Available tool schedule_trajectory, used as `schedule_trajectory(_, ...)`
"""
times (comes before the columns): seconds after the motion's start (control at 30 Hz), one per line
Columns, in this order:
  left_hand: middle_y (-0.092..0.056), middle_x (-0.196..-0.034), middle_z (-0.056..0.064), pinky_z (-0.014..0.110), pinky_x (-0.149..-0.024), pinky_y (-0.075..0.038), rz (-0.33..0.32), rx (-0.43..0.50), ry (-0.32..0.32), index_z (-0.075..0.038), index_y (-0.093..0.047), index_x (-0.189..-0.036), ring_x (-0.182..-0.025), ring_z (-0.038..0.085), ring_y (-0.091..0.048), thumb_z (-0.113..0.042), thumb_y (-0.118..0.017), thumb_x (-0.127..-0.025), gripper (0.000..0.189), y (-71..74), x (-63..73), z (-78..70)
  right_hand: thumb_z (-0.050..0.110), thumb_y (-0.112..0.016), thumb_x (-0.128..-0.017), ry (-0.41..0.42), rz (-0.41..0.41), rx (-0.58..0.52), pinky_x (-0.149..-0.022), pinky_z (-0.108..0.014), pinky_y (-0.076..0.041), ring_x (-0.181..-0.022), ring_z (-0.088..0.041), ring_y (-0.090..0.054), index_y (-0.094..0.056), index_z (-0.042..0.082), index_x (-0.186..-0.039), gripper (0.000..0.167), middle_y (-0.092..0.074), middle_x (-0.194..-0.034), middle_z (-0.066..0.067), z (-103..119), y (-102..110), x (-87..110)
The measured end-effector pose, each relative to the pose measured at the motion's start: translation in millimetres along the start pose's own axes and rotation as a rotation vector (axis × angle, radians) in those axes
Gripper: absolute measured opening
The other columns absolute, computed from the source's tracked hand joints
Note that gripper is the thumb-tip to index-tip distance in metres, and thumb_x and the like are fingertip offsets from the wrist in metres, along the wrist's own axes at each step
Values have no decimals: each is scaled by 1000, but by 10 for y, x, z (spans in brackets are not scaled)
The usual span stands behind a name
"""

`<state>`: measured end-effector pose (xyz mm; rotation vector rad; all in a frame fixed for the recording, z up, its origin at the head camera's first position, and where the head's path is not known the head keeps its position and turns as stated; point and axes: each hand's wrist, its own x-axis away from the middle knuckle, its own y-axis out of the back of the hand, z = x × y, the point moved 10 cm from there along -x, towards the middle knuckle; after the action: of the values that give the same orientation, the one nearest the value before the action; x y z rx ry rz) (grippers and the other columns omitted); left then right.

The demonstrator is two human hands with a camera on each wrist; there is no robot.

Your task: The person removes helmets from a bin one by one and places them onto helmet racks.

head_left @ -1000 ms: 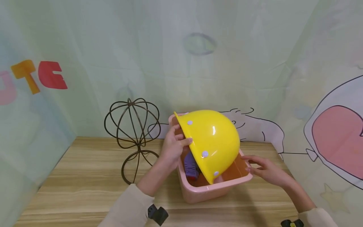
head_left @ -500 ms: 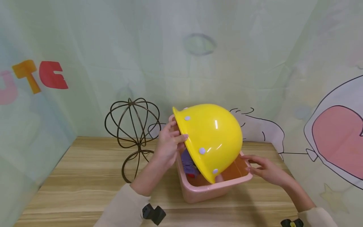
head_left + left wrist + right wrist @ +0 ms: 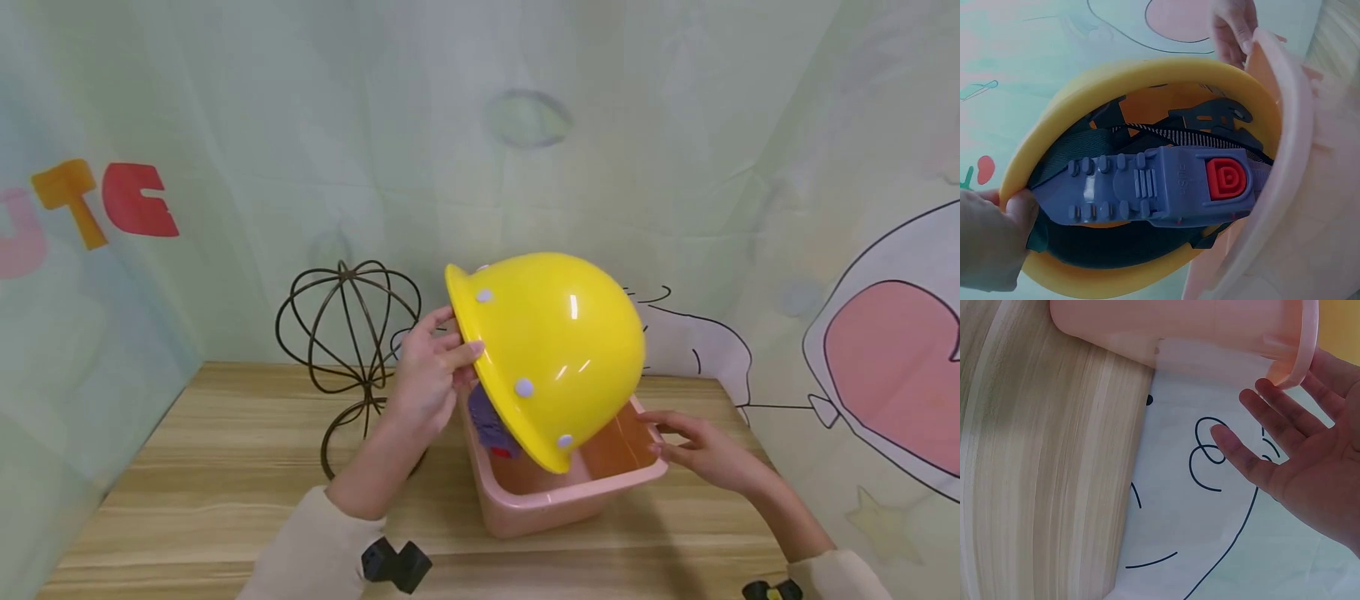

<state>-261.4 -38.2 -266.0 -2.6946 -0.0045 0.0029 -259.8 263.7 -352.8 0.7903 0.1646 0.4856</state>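
Note:
My left hand (image 3: 427,371) grips the brim of a shiny yellow hard hat (image 3: 562,342) at its left side, thumb on the outer face. Tilted, the hat hangs over a pink plastic bin (image 3: 536,500), its lower edge still by the bin's opening. In the left wrist view a purple studded strip (image 3: 1129,187) with a red button (image 3: 1227,178) crosses the hat's opening, before dark straps and a black band. At the bin's right rim, my right hand (image 3: 712,454) touches the corner; the right wrist view shows several of its fingers straight outside the wall.
A dark wire stand with a round cage top (image 3: 367,375) stands on the wooden table (image 3: 247,433), left of the bin. A printed curtain (image 3: 450,125) hangs behind and around the table.
My left hand has raised the hard hat upward and slightly left, and the purple strip has moved with it. More of the bin's inside shows. The right hand stays at the rim.

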Motion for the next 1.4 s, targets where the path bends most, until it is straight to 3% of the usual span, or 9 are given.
schedule_trajectory(0.13, -62, -100, 19, 19, -53, -44, -10, 5, -22, -4, -37, -131, -67, 17, -60, 11, -51, -87, 48, 57, 18, -98, 21, -59, -90, 5, 0, -6, -81, -42, -50, -113, -41, -45, -50, 0, -127, 44, -49, -127, -22, 23, 11, 9)
schedule_trajectory(0.37, -62, -103, 16, 28, -71, -53, -19, 62, -53, -3, -33, -134, -82, 18, -65, 11, -49, -88, 50, 158, 66, -295, 17, -58, -90, 46, 5, -15, -81, -39, -50, -112, -40, -46, -48, -3, -127, 42, -49, -126, -23, 83, 2, 18)
schedule_trajectory(0.63, -65, -91, 5, 26, -74, -52, 4, 138, -118, -1, -32, -130, -82, 16, -65, 11, -45, -90, 44, 279, 111, -537, 17, -58, -90, 52, -1, -16, -80, -32, -50, -112, -39, -45, -49, -2, -126, 42, -50, -125, -22, 82, 8, 18)
schedule_trajectory(1.13, -67, -88, 15, 30, -69, -54, 22, 404, -243, 2, -35, -119, -82, 22, -66, 15, -56, -82, 45, 695, 173, -806, 16, -59, -90, 42, -9, -13, -78, -29, -50, -113, -38, -45, -50, 0, -127, 41, -50, -126, -23, 40, 9, 14)
schedule_trajectory(1.4, -67, -91, 20, 36, -73, -52, 7, 538, -253, 2, -33, -125, -84, 28, -66, 20, -53, -80, 52, 995, 203, -847, 13, -59, -89, 35, 8, -30, -77, -29, -50, -114, -40, -44, -49, 0, -127, 41, -48, -127, -24, 50, -4, 7)
